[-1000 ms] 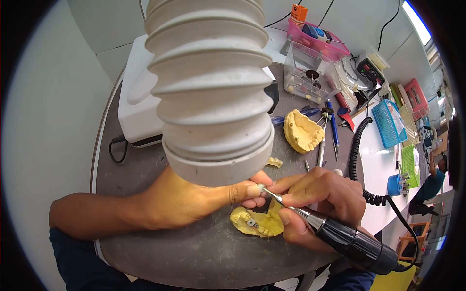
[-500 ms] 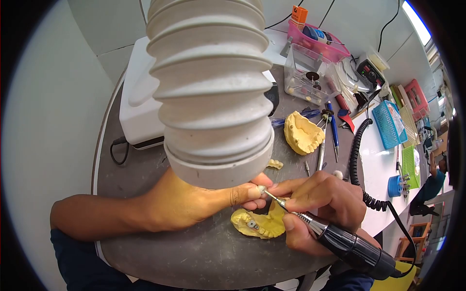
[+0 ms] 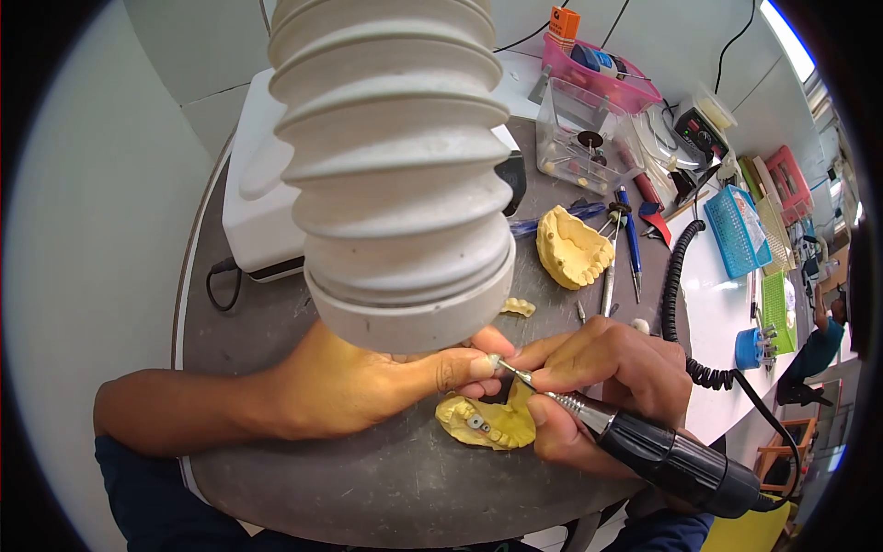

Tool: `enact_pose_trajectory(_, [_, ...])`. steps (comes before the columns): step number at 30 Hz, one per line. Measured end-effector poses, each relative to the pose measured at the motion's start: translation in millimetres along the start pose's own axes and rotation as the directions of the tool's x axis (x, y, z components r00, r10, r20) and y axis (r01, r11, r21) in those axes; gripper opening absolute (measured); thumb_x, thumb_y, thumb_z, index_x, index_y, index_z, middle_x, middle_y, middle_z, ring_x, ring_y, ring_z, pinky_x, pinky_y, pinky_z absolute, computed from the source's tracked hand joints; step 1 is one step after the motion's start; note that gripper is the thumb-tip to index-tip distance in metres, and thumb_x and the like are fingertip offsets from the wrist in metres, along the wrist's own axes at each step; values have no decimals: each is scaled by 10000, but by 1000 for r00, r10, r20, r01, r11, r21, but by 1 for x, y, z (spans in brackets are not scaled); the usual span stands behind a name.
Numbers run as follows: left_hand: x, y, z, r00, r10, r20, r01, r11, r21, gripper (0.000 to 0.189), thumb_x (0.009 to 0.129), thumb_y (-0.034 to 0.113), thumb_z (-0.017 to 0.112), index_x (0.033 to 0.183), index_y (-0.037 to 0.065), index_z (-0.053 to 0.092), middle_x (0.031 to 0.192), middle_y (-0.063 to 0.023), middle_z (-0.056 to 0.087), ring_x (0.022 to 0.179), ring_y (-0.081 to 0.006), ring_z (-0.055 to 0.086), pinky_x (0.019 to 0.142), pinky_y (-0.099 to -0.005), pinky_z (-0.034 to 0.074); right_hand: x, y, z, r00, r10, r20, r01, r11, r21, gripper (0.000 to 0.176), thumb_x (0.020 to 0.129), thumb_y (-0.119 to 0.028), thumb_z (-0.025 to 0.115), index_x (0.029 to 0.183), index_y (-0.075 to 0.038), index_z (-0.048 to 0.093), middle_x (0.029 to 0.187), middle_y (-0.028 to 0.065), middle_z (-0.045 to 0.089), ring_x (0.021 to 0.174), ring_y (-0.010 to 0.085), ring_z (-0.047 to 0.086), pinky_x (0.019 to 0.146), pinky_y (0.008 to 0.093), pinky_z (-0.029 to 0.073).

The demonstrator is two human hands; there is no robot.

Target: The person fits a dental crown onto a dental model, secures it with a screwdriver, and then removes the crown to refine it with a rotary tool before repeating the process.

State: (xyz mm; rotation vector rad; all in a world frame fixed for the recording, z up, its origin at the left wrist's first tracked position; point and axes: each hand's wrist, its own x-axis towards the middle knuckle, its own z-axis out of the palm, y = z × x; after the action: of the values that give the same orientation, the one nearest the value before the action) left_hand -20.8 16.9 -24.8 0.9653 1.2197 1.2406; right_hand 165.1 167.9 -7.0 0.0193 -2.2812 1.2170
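Between thumb and finger, my left hand (image 3: pixel 395 382) pinches a small dental crown (image 3: pixel 495 362). My right hand (image 3: pixel 607 391) grips a black and silver rotary handpiece (image 3: pixel 662 451) whose thin tip touches or nearly touches the crown. Just below the hands, a yellow dental model (image 3: pixel 487 423) with metal implant parts lies on the grey bench, partly hidden by my right hand. A second plaster model (image 3: pixel 572 248) sits farther back, and a short row of tooth-coloured crowns (image 3: pixel 519 306) lies between it and my left hand.
A ribbed white hose (image 3: pixel 395 166) hangs over the bench before a white machine (image 3: pixel 262 193). Behind are a clear box (image 3: pixel 584 138) and pink basket (image 3: pixel 602 78). At right are a coiled cord (image 3: pixel 674 294), blue basket (image 3: pixel 736 235) and another person (image 3: pixel 821 354).
The handpiece has turned slightly, its rear end moving right and up a little. My left hand keeps its pinch on the crown. The view has shifted slightly.
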Motion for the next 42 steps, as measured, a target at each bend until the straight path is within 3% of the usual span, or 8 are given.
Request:
enact_pose_trajectory(14, [1,-1,2,1000,18,8,-18,997,-81,168,1010,-9,637,1172,-54,641,1128,-163,699,1058,-194,718,958,-296,597,0,2,-2,1000,8,17,-8,1000,4,206,756,-7,843,895,17,693,850,154,763,794,251,788,719,322,629])
enact_pose_trajectory(22, [0,1,1,999,34,22,-35,998,42,173,1000,-28,640,1171,-48,652,1158,-155,691,1091,-189,706,974,-292,586,0,3,-3,1000,-2,25,2,1000,-14,206,750,-28,852,883,10,699,839,153,764,784,246,789,693,314,627])
enact_pose_trajectory(29, [1,-2,0,998,50,33,-52,998,42,166,998,-13,652,1160,-46,662,1156,-154,695,1081,-184,706,961,-289,585,0,0,-6,999,-5,37,6,1000,-24,206,750,-24,849,884,13,697,831,156,757,777,247,787,682,316,624])
enact_pose_trajectory(31, [1,-1,0,999,39,30,-40,998,48,166,999,-5,654,1160,-45,665,1148,-153,698,1075,-182,708,958,-289,584,-1,-5,-8,993,88,83,-86,996,-26,207,773,-48,839,912,-8,691,869,182,761,869,304,787,781,371,630])
enact_pose_trajectory(42, [1,-2,0,999,29,34,-31,998,54,167,1005,15,656,1160,-47,666,1144,-154,704,1065,-174,712,951,-280,589,0,-8,-7,992,95,82,-92,995,-34,205,757,-26,841,902,-10,697,826,166,746,866,313,787,783,375,631])
